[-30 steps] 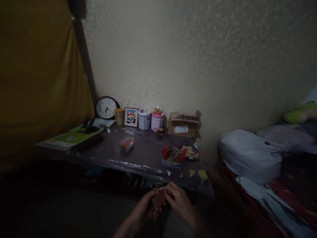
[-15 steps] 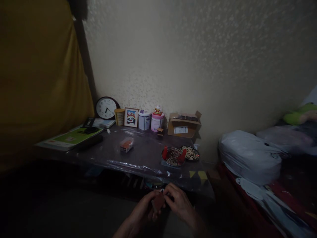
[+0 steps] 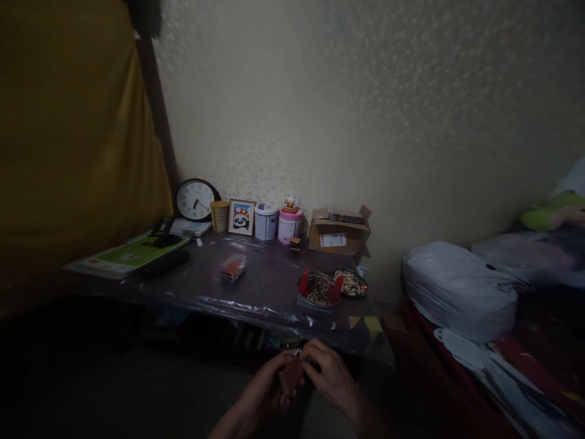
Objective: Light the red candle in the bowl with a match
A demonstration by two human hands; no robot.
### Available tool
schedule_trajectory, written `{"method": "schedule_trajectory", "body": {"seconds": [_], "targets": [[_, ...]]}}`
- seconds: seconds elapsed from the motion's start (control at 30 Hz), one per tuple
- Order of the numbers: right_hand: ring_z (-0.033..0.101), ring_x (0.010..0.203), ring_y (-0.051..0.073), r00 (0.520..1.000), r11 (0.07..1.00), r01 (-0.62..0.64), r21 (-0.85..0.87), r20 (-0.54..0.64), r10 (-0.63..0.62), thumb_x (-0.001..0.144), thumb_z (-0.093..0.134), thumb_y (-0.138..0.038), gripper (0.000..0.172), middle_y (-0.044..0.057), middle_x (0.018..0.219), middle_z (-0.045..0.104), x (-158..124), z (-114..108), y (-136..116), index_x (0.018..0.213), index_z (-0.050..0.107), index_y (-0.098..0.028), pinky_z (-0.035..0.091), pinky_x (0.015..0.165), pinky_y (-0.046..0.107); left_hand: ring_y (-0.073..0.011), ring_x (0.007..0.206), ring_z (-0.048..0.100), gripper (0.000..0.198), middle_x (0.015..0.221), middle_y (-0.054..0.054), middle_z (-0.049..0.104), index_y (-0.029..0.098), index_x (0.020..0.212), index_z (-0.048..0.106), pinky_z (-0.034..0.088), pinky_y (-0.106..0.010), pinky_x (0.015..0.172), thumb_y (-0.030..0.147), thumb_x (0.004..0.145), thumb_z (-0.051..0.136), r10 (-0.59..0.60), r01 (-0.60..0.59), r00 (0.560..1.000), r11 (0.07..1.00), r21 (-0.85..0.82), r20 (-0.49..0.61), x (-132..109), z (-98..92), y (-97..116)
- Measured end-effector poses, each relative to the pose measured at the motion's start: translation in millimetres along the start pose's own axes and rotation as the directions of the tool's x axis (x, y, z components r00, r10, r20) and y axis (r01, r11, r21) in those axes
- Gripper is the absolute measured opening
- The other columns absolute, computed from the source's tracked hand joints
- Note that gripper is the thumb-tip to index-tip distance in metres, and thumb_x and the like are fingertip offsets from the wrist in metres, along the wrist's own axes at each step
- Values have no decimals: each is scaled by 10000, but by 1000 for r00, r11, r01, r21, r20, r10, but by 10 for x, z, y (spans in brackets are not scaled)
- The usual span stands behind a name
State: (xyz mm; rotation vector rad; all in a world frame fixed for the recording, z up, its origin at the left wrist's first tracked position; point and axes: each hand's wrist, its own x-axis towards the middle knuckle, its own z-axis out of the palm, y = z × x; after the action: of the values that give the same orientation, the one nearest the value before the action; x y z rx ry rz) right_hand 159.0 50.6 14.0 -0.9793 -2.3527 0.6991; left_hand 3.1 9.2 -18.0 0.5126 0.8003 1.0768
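Observation:
In front of the table's near edge, my left hand (image 3: 269,379) is closed around a small flat reddish-brown box (image 3: 291,373), held tilted. My right hand (image 3: 329,373) is closed too, thumb and fingers pinched at the box's upper right edge. A small white bit (image 3: 297,352) shows at the top of the box between the two hands; what it is I cannot make out. Beyond them on the table stands a round metal dish (image 3: 319,303) with small dark and light pieces and two red objects in it. Behind that dish is a second dish (image 3: 350,283) of thin pale and dark pieces.
The dark table (image 3: 265,286) has a plastic cover. On it are a clear-wrapped orange pack (image 3: 233,267), a clock (image 3: 195,200), a framed panda picture (image 3: 242,217), tins (image 3: 266,221) and an open carton (image 3: 338,235). A white bag (image 3: 459,289) lies at the right.
Almost nothing differs. The view has shifted slightly, and both hands keep the same hold on the box.

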Motion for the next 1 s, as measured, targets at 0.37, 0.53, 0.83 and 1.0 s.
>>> {"method": "schedule_trajectory", "body": {"seconds": [0.37, 0.53, 0.83, 1.0], "targets": [[557, 794, 125, 999, 1000, 5, 0, -51, -5, 812, 490, -109, 125, -3, 839, 576, 8, 19, 0, 773, 569, -198, 406, 723, 215, -107, 429, 528, 494, 652, -51, 644, 126, 1210, 393, 307, -172, 370, 313, 758, 468, 26, -24, 999, 999, -47, 37, 22, -36, -16], [557, 770, 124, 999, 1000, 15, 1, -41, -14, 847, 486, -155, 145, 3, 816, 573, 8, 23, 20, 748, 584, -197, 410, 708, 215, -111, 440, 537, 522, 686, -65, 652, 130, 1237, 379, 312, -171, 369, 305, 756, 481, 19, -16, 999, 998, -68, 50, 43, -57, -23], [565, 756, 135, 997, 999, -26, 32, -70, 28, 830, 498, -147, 134, 6, 783, 580, 25, -12, 21, 751, 599, -189, 413, 697, 232, -107, 445, 527, 539, 722, -66, 655, 119, 1282, 375, 345, -183, 383, 221, 759, 457, 44, -47, 999, 993, -106, -32, 14, -25, 4], [554, 745, 133, 985, 1000, 1, 12, -175, 1, 838, 474, -149, 150, 11, 765, 561, 29, -33, 74, 743, 586, -179, 407, 680, 230, -103, 410, 506, 492, 706, -74, 654, 105, 1274, 386, 338, -192, 374, 217, 795, 406, 65, -76, 992, 992, -103, -109, -25, 37, 83]]}}
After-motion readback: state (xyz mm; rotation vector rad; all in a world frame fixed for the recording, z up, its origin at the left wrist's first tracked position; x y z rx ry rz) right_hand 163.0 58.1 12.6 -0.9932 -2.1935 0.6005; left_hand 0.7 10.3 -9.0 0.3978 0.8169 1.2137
